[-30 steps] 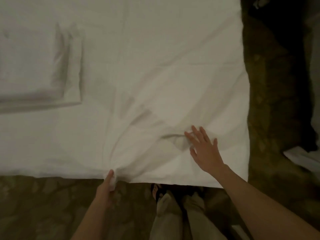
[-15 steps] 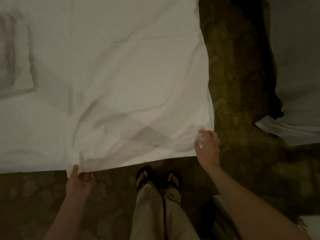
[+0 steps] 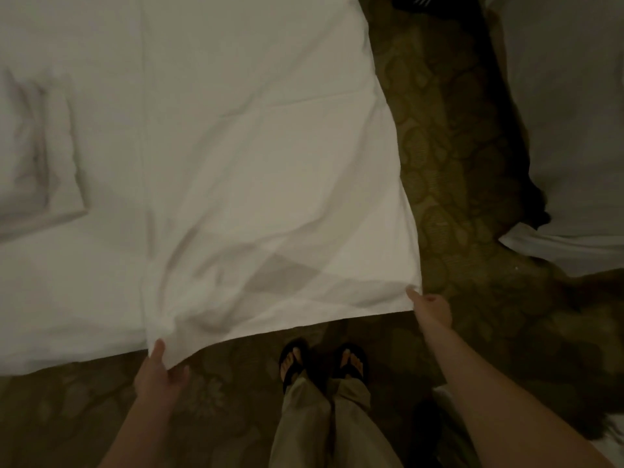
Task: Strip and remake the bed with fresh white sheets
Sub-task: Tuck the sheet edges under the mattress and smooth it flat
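Dim light falls on a patterned carpet [image 3: 449,163] that runs along the near edge and right side of the bed [image 3: 67,315], and the bed is the landmark for everything else. Spread over its top lies the white sheet [image 3: 256,170], its near hem hanging just past the bed's near edge and its corner reaching the bed's near right corner. A folded white bundle [image 3: 37,163] rests on the bed's left part, well apart from both hands. Beyond the carpet, off the bed's right side, a second pale bed or mattress [image 3: 567,130] shows.

The left hand [image 3: 162,373] pinches the hem at the bed's near edge, thumb on top and fingers curled beneath the cloth, which bunches into a small gather there. The right hand [image 3: 432,310] grips the sheet's corner at the bed's near right corner with fingers curled; how much cloth lies inside the fist cannot be told.

The sheet looks light, thin and limp: it creases diagonally between the two holds and would likely sag anywhere unsupported. It seems neither fragile nor slippery. Hem and corner are the sensible places to hold, since tension between them should flatten the wrinkles.

The person's sandalled feet [image 3: 324,363] stand on the carpet just before the bed's near edge.
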Tool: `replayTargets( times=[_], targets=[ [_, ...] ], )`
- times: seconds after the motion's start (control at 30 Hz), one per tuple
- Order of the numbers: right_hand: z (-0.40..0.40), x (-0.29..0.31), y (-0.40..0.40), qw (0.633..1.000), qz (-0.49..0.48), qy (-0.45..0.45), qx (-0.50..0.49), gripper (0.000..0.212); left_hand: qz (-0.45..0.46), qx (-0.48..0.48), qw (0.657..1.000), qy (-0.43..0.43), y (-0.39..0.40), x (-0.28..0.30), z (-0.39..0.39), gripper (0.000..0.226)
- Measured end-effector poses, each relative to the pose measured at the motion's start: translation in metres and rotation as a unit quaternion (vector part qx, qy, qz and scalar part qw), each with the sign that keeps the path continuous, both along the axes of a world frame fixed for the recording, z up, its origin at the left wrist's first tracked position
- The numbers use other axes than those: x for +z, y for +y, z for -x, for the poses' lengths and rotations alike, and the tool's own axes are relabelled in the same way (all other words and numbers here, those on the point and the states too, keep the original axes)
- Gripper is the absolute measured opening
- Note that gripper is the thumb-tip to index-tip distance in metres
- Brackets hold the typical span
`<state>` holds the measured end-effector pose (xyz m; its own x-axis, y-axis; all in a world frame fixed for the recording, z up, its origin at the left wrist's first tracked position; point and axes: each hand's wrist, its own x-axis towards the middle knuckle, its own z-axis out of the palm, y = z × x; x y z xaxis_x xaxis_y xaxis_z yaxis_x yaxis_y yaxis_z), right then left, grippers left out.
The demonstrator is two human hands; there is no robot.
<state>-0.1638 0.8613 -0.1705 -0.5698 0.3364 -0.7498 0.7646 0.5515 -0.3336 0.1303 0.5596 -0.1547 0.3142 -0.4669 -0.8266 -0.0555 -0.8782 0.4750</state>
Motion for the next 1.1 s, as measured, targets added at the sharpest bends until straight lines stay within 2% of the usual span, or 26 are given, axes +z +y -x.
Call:
replayTargets(
  times=[0.07,0.13,0.2,0.27,0.37,0.43,0.5,0.57,0.67,0.77,0.93,1.03,1.1],
  targets=[
    [0.006,-0.002,0.003,0.990,0.086,-0.009,-0.109,0.066,-0.030,-0.021,0.999,0.027,0.002,-0.004,-0.001,0.042],
    [0.012,-0.011,0.006,0.969,0.172,-0.030,-0.175,0.079,-0.041,-0.006,0.997,0.064,0.004,-0.003,0.003,0.027],
    [0.017,-0.025,0.011,0.962,0.199,-0.026,-0.183,0.078,-0.041,-0.003,0.996,0.081,0.003,-0.008,0.007,0.021],
    [0.018,-0.025,0.011,0.963,0.188,-0.002,-0.195,0.068,-0.042,0.003,0.997,0.072,0.001,-0.013,0.009,0.020],
    [0.017,-0.019,0.015,0.951,0.168,0.061,-0.252,0.064,-0.056,0.016,0.996,0.066,0.000,-0.016,0.008,0.004],
    [0.014,-0.016,0.019,0.928,0.174,0.105,-0.312,0.064,-0.053,0.025,0.997,0.047,0.001,-0.020,0.003,0.026],
    [0.007,-0.010,0.022,0.902,0.222,0.098,-0.358,0.065,-0.047,0.053,0.996,0.061,0.002,-0.018,0.001,0.049],
    [0.000,-0.002,0.021,0.892,0.256,0.056,-0.367,0.055,-0.032,0.071,0.993,0.085,0.003,-0.017,-0.001,0.050],
    [-0.007,0.000,0.024,0.882,0.285,-0.006,-0.376,0.021,-0.029,0.055,0.995,0.081,0.006,-0.014,-0.003,0.031],
    [-0.006,0.006,0.021,0.869,0.294,0.000,-0.398,0.032,-0.005,0.029,0.997,0.066,0.007,-0.009,-0.002,0.041],
    [0.003,0.014,0.022,0.841,0.351,0.037,-0.410,0.041,0.007,0.040,0.999,0.034,0.012,-0.010,-0.004,0.049],
    [0.011,0.023,0.023,0.837,0.404,0.057,-0.366,0.037,-0.035,0.026,0.996,0.074,0.019,-0.005,0.007,0.027],
    [0.011,0.024,0.025,0.858,0.411,0.080,-0.297,0.031,-0.071,-0.001,0.993,0.096,0.024,-0.001,0.013,0.009]
  ],
)
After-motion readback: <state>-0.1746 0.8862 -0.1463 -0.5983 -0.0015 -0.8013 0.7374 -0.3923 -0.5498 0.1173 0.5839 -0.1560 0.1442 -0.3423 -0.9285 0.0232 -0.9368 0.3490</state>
